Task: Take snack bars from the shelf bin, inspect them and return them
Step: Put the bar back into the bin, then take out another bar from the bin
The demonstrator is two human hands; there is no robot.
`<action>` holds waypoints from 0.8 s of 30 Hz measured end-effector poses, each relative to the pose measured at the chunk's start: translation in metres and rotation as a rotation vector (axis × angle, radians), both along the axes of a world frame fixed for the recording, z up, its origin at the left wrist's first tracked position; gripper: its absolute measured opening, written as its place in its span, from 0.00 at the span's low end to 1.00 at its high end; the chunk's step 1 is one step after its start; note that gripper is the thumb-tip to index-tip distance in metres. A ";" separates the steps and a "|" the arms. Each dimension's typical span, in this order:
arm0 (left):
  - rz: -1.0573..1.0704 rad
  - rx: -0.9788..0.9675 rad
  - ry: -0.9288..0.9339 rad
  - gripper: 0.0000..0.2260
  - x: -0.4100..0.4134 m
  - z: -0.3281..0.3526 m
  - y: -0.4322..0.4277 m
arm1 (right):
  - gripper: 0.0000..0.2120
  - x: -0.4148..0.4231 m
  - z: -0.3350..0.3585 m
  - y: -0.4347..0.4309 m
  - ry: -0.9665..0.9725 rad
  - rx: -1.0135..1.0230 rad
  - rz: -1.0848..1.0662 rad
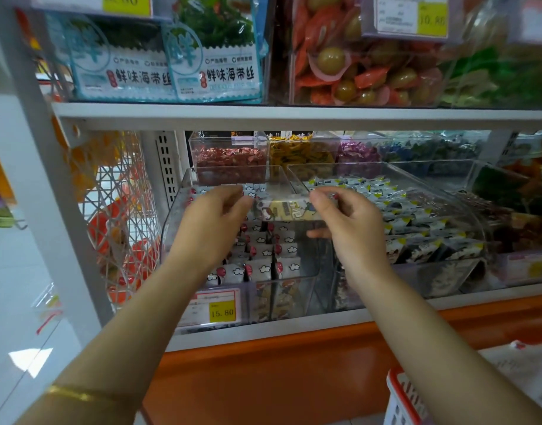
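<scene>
A snack bar (283, 210) in a white and yellow cartoon wrapper is held level between both my hands, above a clear shelf bin (177, 210). My left hand (211, 222) pinches its left end and my right hand (346, 219) pinches its right end, thumb underneath. Below them the bin holds several more small white wrapped bars (263, 256) with red and cloud prints, standing in rows. The bar's two ends are hidden by my fingers.
A second clear bin (447, 194) of black and white packets sits to the right. A yellow price tag (222, 312) reads 15.80. Seaweed packs (177, 65) and candy fill the shelf above. A wire rack (119, 210) stands left, a red basket (401, 400) lower right.
</scene>
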State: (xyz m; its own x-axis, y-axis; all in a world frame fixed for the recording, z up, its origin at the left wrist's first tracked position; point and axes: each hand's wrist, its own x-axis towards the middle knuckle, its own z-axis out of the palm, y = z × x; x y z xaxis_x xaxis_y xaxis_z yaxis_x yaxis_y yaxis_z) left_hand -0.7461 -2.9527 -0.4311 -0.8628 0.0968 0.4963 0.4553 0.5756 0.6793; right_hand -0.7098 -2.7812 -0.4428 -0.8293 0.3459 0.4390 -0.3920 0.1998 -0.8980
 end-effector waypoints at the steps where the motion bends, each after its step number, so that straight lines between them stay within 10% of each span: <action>1: 0.032 -0.113 -0.016 0.20 -0.012 0.001 -0.001 | 0.04 -0.003 0.000 0.001 -0.001 -0.025 -0.023; 12: 0.048 -0.927 -0.250 0.34 -0.114 -0.014 0.001 | 0.05 -0.024 -0.002 0.005 0.014 -0.172 -0.043; 24: 0.070 -0.979 -0.284 0.31 -0.124 -0.023 -0.002 | 0.14 -0.022 0.003 -0.003 0.065 0.111 -0.140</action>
State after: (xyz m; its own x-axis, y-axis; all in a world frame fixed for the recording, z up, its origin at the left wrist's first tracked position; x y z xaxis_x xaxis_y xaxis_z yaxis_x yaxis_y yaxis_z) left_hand -0.8701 -2.9546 -0.4541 -0.9555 0.2950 0.0022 0.2948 0.9552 -0.0263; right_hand -0.7322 -2.7838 -0.4393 -0.7451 0.4029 0.5314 -0.4094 0.3527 -0.8414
